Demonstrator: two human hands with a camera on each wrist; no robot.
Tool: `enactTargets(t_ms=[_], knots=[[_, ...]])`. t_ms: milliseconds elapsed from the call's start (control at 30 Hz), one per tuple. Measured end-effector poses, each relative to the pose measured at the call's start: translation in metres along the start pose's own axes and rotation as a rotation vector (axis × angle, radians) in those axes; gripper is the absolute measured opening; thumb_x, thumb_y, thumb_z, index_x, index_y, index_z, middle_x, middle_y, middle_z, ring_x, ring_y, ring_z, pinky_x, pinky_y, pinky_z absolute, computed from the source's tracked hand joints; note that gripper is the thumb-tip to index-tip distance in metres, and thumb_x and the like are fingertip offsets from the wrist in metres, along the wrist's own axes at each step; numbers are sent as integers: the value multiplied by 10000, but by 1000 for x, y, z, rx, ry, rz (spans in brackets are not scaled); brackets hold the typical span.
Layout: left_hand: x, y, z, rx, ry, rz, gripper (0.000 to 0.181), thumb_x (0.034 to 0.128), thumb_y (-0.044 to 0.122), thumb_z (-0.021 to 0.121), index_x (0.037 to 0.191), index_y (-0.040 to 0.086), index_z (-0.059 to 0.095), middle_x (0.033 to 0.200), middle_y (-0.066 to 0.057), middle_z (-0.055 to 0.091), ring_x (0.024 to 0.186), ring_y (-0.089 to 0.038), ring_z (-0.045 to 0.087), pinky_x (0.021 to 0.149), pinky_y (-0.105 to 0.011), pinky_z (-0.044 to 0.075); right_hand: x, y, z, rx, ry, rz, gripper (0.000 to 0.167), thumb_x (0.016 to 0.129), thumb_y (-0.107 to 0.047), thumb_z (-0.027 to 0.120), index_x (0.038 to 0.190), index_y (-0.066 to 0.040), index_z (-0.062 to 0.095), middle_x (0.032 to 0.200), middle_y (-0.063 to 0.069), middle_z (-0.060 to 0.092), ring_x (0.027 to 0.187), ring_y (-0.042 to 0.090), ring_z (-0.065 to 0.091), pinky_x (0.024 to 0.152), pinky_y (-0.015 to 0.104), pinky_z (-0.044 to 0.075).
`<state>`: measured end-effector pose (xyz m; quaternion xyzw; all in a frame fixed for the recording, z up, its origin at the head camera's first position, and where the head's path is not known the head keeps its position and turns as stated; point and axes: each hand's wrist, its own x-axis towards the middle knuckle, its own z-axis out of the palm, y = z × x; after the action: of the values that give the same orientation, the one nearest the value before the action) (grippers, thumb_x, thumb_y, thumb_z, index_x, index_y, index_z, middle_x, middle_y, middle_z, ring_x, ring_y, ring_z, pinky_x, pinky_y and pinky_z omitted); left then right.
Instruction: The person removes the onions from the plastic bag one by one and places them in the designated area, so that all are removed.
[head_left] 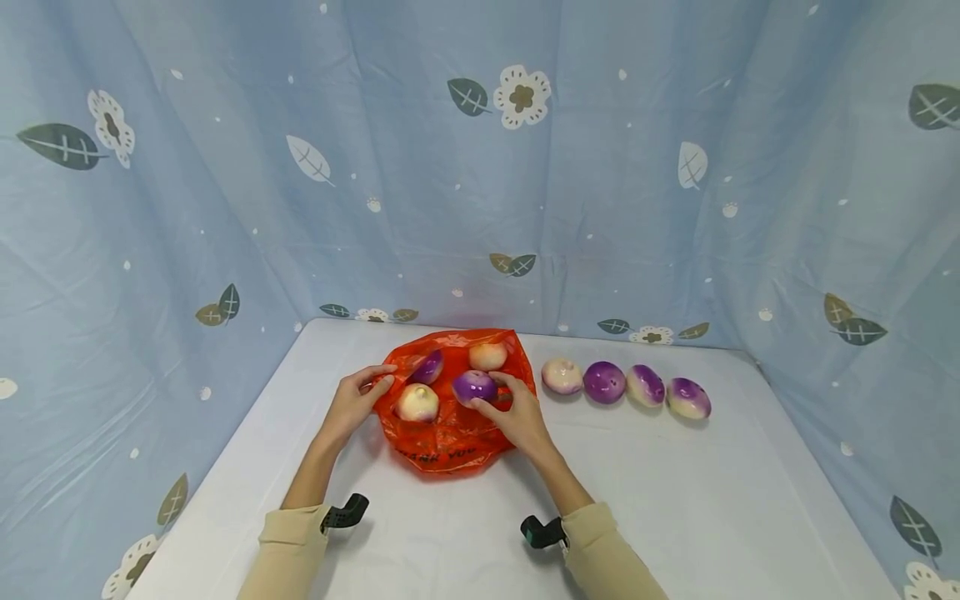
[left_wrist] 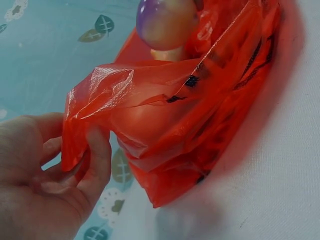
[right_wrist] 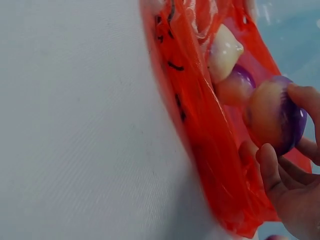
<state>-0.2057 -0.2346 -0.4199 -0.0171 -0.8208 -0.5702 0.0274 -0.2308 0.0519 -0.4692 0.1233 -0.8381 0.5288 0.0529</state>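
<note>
A red plastic bag point(head_left: 442, 433) with dark lettering lies spread with its mouth facing up. My left hand point(head_left: 354, 402) pinches the bag's left edge between thumb and fingers, as the left wrist view shows. With thumb and fingertips, my right hand point(head_left: 519, 414) holds a purple-and-white turnip point(head_left: 474, 387) over the bag's opening. Inside the bag sit a pale turnip point(head_left: 417, 403) at the front left, a purple turnip point(head_left: 428, 367) behind it, and another pale turnip point(head_left: 489, 357) at the back right. The held turnip point(right_wrist: 275, 115) shows its pale and purple sides in the right wrist view.
Right of the bag, a row of several turnips runs along the white table point(head_left: 675, 500), from a pale one point(head_left: 562, 377) to a purple-and-white one point(head_left: 688, 398). A blue patterned curtain point(head_left: 420, 167) stands behind the table and along its sides.
</note>
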Motion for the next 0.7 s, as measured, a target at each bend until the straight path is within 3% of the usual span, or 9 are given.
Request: enactTargets(t_ms=[200, 500, 700], knots=[[1, 0, 3, 31, 9, -13, 352, 992, 169, 577, 1302, 3, 599, 1388, -229, 540, 1157, -342, 575, 790, -113, 513, -8, 1, -11, 9, 13, 34, 610, 828, -408, 774, 1340, -152, 564, 1258, 70, 625, 1032, 237, 649, 842, 340, 583], [16, -33, 4, 20, 25, -9, 366, 983, 234, 600, 1299, 50, 618, 1398, -197, 545, 1226, -327, 542, 812, -73, 473, -16, 5, -20, -39, 26, 40, 609, 811, -417, 787, 1336, -200, 566, 1275, 49, 612, 1140, 249, 601, 976, 424, 526], [19, -41, 3, 9, 32, -5, 386, 962, 322, 626, 1274, 95, 642, 1390, -160, 557, 1172, -263, 560, 809, -104, 506, -19, 10, -26, -49, 26, 9, 608, 804, -428, 790, 1328, -207, 575, 1262, 40, 628, 1166, 249, 592, 970, 421, 525]])
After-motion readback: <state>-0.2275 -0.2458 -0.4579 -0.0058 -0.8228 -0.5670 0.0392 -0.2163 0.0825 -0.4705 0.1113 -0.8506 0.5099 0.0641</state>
